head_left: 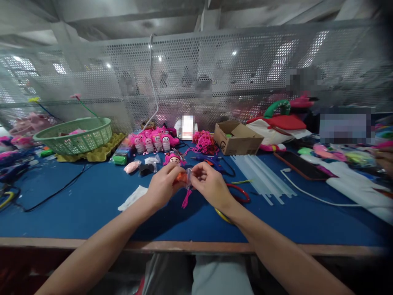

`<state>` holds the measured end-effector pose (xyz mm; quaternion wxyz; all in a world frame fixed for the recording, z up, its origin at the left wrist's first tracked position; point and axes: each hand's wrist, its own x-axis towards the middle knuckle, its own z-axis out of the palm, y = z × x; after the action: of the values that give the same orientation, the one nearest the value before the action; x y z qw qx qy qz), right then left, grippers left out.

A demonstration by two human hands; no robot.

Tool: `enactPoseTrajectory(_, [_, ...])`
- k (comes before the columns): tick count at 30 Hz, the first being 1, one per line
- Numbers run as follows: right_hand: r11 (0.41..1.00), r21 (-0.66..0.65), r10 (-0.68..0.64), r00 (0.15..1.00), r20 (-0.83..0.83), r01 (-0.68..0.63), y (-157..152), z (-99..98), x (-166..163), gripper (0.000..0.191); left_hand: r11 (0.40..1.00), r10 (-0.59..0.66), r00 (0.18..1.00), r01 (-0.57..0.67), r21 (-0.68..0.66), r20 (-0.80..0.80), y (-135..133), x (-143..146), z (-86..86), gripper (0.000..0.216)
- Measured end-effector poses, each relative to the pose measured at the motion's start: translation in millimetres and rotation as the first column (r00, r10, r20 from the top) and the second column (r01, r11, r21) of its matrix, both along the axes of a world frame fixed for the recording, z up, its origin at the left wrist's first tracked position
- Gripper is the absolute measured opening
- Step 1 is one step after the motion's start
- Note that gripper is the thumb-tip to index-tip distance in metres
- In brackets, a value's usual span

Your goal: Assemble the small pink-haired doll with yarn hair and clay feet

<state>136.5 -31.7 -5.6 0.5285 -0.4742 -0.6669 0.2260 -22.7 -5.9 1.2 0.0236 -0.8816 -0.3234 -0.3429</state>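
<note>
Both my hands meet over the middle of the blue table. My left hand is closed around a small orange piece. My right hand pinches a small clear plastic bag right next to it. A pink strand hangs down from between the hands. Just behind them stands a small doll with pink hair, and a row of similar pink dolls sits farther back.
A green basket rests on a yellow tray at the back left. A cardboard box, a pile of pink cord, clear glue sticks, a blue glue gun, a phone and a red ring lie to the right.
</note>
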Motion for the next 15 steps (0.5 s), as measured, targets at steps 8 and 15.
enactPoseTrajectory(8, [0.997,0.065,0.045,0.998,0.051,-0.049,-2.6,-0.3,-0.4,0.007,0.997,0.063,0.997,-0.065,-0.037,-0.051,-1.7,0.8,-0.2,0.018])
enactPoseTrajectory(15, [0.993,0.120,0.016,0.997,0.074,-0.025,-2.1,-0.4,1.6,0.010,0.998,0.055,0.998,-0.055,0.011,-0.004,-1.6,2.9,-0.9,0.022])
